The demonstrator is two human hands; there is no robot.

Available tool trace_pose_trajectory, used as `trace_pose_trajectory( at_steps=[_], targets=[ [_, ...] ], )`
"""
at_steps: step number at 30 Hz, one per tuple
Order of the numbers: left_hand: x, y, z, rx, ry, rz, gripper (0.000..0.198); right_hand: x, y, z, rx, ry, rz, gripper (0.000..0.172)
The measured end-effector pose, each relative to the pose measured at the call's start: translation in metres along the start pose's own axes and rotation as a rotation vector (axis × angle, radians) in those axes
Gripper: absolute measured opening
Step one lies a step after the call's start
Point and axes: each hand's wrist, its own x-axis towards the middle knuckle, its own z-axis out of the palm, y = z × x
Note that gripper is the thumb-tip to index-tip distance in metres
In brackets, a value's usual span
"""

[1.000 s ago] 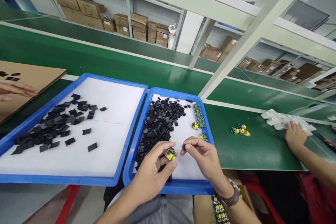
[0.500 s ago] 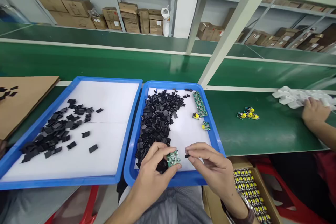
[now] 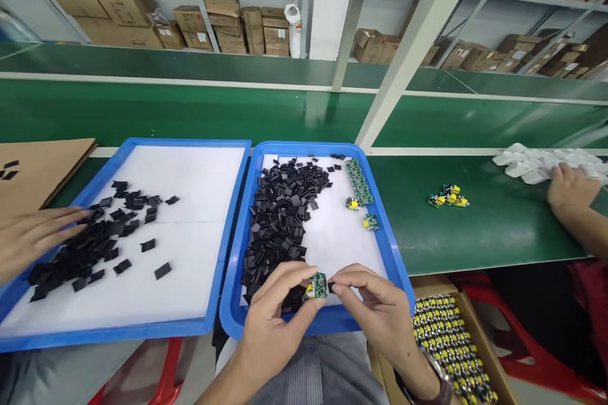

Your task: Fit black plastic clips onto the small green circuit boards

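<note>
In my left hand [image 3: 280, 307] is a small green circuit board [image 3: 320, 285] with a yellow part on its left side, pinched between thumb and fingers. My right hand [image 3: 368, 297] pinches a small black piece [image 3: 331, 286] right at the board's right edge; whether it touches the board I cannot tell. Both hands are above the near end of a blue tray [image 3: 403, 272]. A heap of black pieces [image 3: 280, 215] covers the tray's left part. Along its right side lie a green board panel [image 3: 358, 181] and two small boards with yellow parts [image 3: 371, 222].
A second blue tray [image 3: 209, 266] holds more black pieces [image 3: 85, 243]; a co-worker's hand [image 3: 38, 237] reaches over it. Board assemblies [image 3: 449, 196] lie on the green bench, near another person's hand [image 3: 572, 186] on white material [image 3: 536, 161]. An open carton [image 3: 456, 342] holds rows of assemblies.
My left hand has turned the board, showing its yellow part. My right hand has brought the black piece to the board's edge. A co-worker's hand has entered over the left tray.
</note>
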Motion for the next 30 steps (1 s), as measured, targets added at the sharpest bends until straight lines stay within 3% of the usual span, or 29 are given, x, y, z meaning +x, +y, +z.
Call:
trace_pose_trajectory(
  at_steps=[12,25,30],
  targets=[
    [-0.003,0.001,0.002,-0.142,-0.002,-0.07,0.042,-0.01,-0.001,0.025,0.085,0.079,0.053,0.014],
    [-0.004,-0.009,-0.001,-0.039,-0.008,0.05,0.043,-0.013,0.002,0.03,0.011,0.096,0.041,0.01],
    [-0.004,-0.011,0.001,0.012,0.019,0.12,0.041,-0.015,0.004,0.031,0.022,0.088,0.133,0.007]
  ],
)
